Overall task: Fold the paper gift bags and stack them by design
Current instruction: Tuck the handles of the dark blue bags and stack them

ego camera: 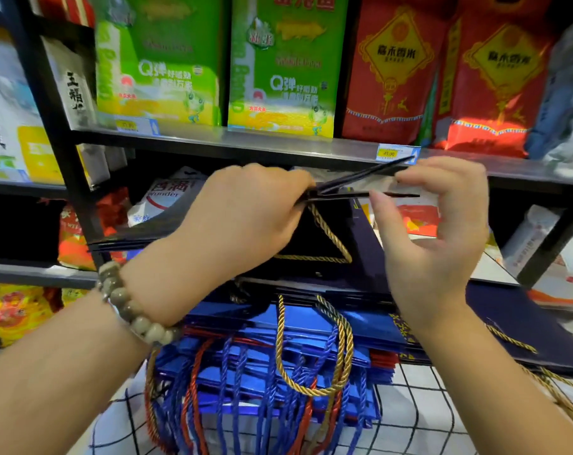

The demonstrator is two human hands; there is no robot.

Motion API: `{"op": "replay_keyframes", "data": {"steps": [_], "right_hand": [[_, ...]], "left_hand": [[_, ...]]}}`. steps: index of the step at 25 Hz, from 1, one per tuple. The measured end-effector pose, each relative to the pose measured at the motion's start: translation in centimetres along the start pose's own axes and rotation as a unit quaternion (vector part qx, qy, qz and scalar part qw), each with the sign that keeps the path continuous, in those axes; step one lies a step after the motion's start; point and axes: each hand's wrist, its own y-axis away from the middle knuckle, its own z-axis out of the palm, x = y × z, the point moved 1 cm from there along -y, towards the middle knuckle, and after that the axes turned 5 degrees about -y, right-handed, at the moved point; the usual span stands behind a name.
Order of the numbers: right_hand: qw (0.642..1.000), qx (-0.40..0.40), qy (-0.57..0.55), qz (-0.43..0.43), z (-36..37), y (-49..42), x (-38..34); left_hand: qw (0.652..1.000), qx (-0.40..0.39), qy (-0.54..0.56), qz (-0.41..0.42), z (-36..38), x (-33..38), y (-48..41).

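Beaded bracelet [132,310] and both forearms fill the near foreground, over a checked cloth [419,415] that carries the stack of folded gift bags [311,323]. Shiny blue bags lie lower in the stack with dark navy ones on top, and their cord handles spill toward the camera.

Above the stack, held up in front of the shop shelf [245,142], is the navy gift bag [314,241] now being folded. Its mouth gapes in a narrow V that widens to the right, and its gold cord handle [331,236] hangs against the near panel.

The main risk is a crooked crease. If the two rims are pressed together before the side gusset tucks inward, the paper could buckle. The cord could also get trapped in the fold and leave the bag lumpy on the pile. With blue and navy bags in one heap, it could also land on the wrong design.

The left hand [245,218] is closed tight, fingers curled over and pinching the rims together at the bag's left corner. The right hand [442,231] is half open, thumb and fingers apart and loosely bent. Its tips are at the two spread rims, and I cannot tell whether they press yet.
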Motion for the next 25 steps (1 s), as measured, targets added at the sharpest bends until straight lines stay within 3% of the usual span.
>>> {"op": "replay_keyframes", "data": {"steps": [3,5,8,10,12,14,16,18,23,25], "right_hand": [[0.968,0.056,-0.104,0.222,1.4,-0.1,-0.1],[0.949,-0.043,-0.147,0.277,2.8,-0.5,-0.5],[0.902,-0.306,-0.203,0.228,6.6,-1.6,-2.4],[0.91,-0.351,-0.152,0.161,8.7,-2.4,-3.8],[0.925,-0.329,-0.102,0.158,9.2,-3.3,-4.0],[0.917,-0.367,-0.041,0.149,8.2,-4.0,-2.9],[0.871,-0.475,0.056,0.112,6.2,-4.5,-1.4],[0.823,-0.553,0.105,0.073,4.7,-4.4,0.0],[0.738,-0.665,0.044,0.108,3.6,-1.1,1.8],[0.746,-0.65,0.037,0.143,3.3,-0.4,2.4]], "left_hand": [[0.992,0.091,0.029,-0.077,-1.8,-1.2,-1.4],[0.978,0.179,0.009,-0.106,-3.4,-1.3,-2.0],[0.949,0.283,0.051,-0.128,-4.6,-1.1,-3.2],[0.918,0.327,0.167,-0.149,-4.9,-0.6,-3.5],[0.862,0.359,0.293,-0.206,-4.2,-1.0,-3.4],[0.772,0.351,0.433,-0.306,-2.8,-1.4,-2.7],[0.649,0.315,0.576,-0.384,-1.0,-1.2,-1.6],[0.563,0.251,0.659,-0.432,0.7,-0.2,0.2],[0.449,0.094,0.693,-0.556,3.7,1.0,4.4],[0.439,0.035,0.708,-0.552,2.8,0.9,5.5]]}}
